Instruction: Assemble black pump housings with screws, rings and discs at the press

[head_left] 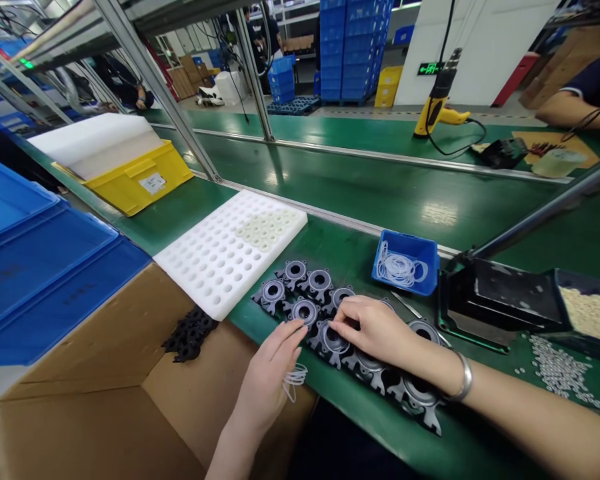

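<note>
My left hand is closed around a bundle of thin white rubber rings, which hang below its fingers. Its fingertips reach the near edge of a dark housing with a round recess. My right hand bends over the neighbouring housing, thumb and fingertips pinched at its circular rim; whatever they pinch is too small to make out. Several such black and grey housings stand in rows on the green bench, some partly hidden under my right hand and forearm.
A white foam tray with round holes lies to the left, partly filled with pale rings. Behind the housings sits a blue bin of white rings. A black press and loose small metal parts are right. An open cardboard box holds black parts.
</note>
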Demonstrator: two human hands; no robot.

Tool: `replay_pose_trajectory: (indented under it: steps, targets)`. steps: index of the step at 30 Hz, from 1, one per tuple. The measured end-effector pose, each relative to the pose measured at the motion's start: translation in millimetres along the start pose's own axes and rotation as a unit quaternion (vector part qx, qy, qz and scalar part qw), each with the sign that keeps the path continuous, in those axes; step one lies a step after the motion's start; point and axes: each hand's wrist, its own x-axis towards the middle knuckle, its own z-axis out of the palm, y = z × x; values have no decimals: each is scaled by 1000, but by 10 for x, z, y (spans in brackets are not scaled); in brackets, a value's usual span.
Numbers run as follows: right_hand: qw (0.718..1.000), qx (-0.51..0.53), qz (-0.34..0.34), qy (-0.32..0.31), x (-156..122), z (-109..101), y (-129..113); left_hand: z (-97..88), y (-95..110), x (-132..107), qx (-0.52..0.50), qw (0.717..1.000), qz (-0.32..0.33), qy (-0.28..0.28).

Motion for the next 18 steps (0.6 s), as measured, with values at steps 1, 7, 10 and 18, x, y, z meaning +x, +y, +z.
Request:
replay_pose_trajectory:
  steps: [1,7,10,18]
  targets:
    - [1000,-13,-9,2,7,20,10,39,-9,-11,19,999,35,-17]
    - [997,-54,-51,17,51,79,42,210,87,-151,77,978,171,-88]
    - [994,-79,-69,15,66,96,62,227,119,-168,94,975,180,-89]
    - [991,-41,-120,41,-59,-2,45,275,105,-132,103,978,158,-88]
